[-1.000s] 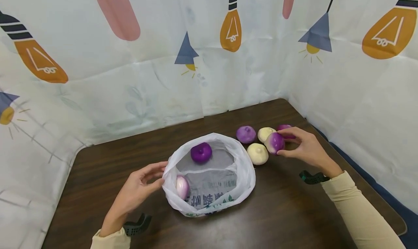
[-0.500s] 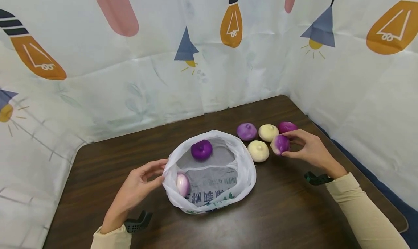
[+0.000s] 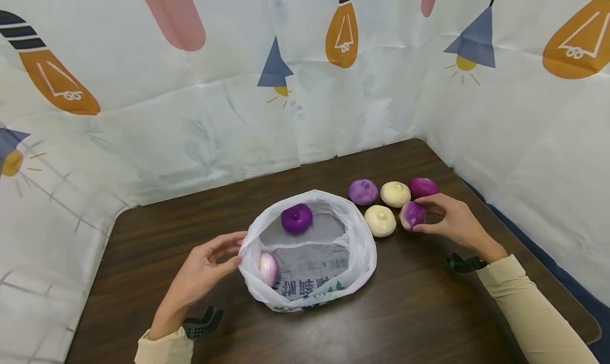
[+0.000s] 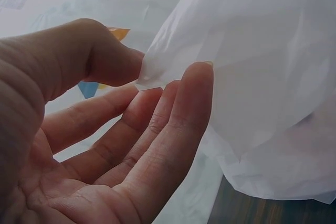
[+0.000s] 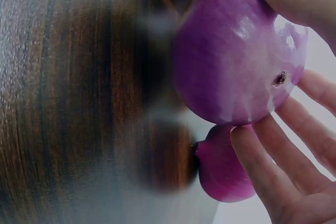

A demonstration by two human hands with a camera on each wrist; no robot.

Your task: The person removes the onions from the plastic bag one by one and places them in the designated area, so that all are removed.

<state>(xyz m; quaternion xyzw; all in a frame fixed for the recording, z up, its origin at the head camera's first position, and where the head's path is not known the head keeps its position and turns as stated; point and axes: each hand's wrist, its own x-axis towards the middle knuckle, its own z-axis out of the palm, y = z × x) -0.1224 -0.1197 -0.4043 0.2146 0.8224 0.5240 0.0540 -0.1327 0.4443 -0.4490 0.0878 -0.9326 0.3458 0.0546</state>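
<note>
A: What'd the R grip [image 3: 451,222] have?
B: The held onion [image 5: 226,61], purple w/ pale patches, pinched betw. thumb & fingertips. Couldn't tell if its underside touched the table [image 3: 152,237].
A: And the L grip [image 3: 202,271]?
B: Thumb & fingers pinched the bag [image 4: 268,51] by its left rim. White plastic, mouth open, dark print & green leaves on it.
A: Anything inside?
B: 2 items: dark onion [image 3: 296,219] at the far side, pale onion [image 3: 269,268] nr the left wall.
A: Others?
B: 4 on the table, R of the bag. Light purple onion [image 3: 363,192], far cream onion [image 3: 395,194] & magenta onion [image 3: 423,187] made a back row; near cream onion [image 3: 380,221] sat just beside the bag, w/ the held onion to its R.
A: Backdrop?
B: White curtain [image 3: 229,115], bulbs & lamps printed on it. Person wore beige sleeves [image 3: 529,300].
</note>
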